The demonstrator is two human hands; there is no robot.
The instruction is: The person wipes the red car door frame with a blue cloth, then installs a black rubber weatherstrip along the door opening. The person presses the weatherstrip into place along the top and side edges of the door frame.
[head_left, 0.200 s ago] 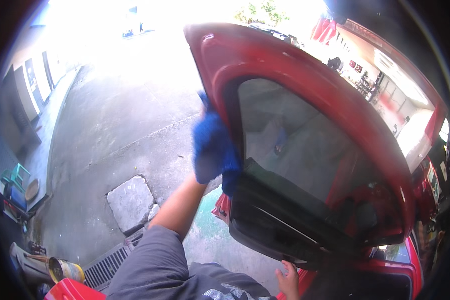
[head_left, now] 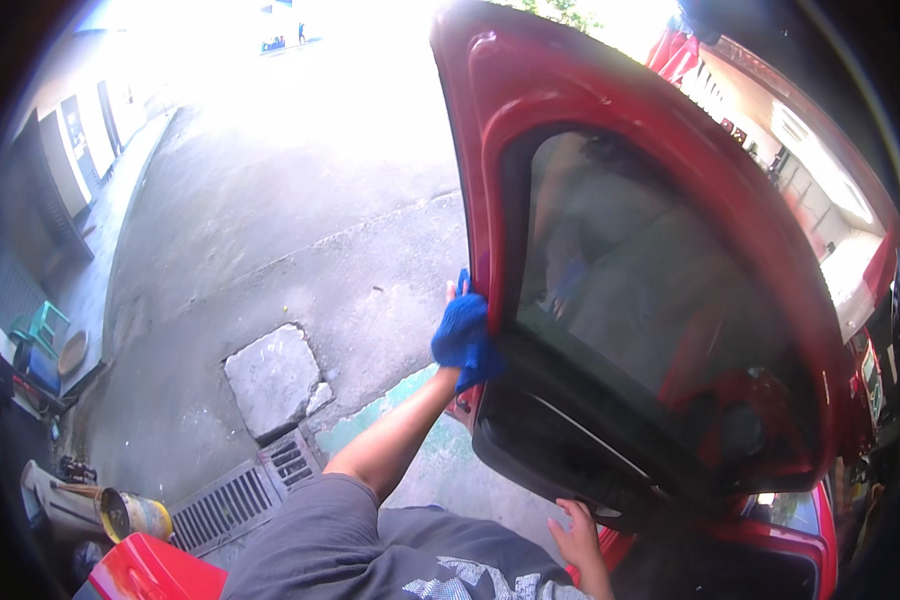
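At the left edge of a raised red car door (head_left: pixel 485 215), roughly mid-height, the person's left hand (head_left: pixel 454 330) holds a blue cloth (head_left: pixel 476 352) against the rim. Cloth wraps over most of the hand; fingertips show just above it, pointing up. How far the fingers bend beneath the cloth cannot be told. Left forearm stretched out from a grey sleeve (head_left: pixel 315 525).

Right hand (head_left: pixel 576 538) is bare, low at the door's bottom edge, close to the black trim (head_left: pixel 545 445). Its fingers are loosely spread, holding nothing visible; whether the tips touch the trim cannot be told.

Door stands tilted across the right half of the view, its dark window (head_left: pixel 640 270) above the trim, faint reflections in the glass. Below it, lower right, more red bodywork (head_left: pixel 820 545) frames a dark area.

Ground to the left: grey concrete. A pale, broken-edged slab (head_left: pixel 273 375) lies set into it, a slotted drain grate (head_left: pixel 220 510) just beside, a faded green strip (head_left: pixel 370 415) nearer the door. Lower left corner: a red panel (head_left: pixel 155 568), and near it a yellow-and-white bucket (head_left: pixel 148 518). Farther up that side, a green stool (head_left: pixel 46 325) by a raised ledge. Upper right, a brightly lit bay (head_left: pixel 815 180) beyond the door.
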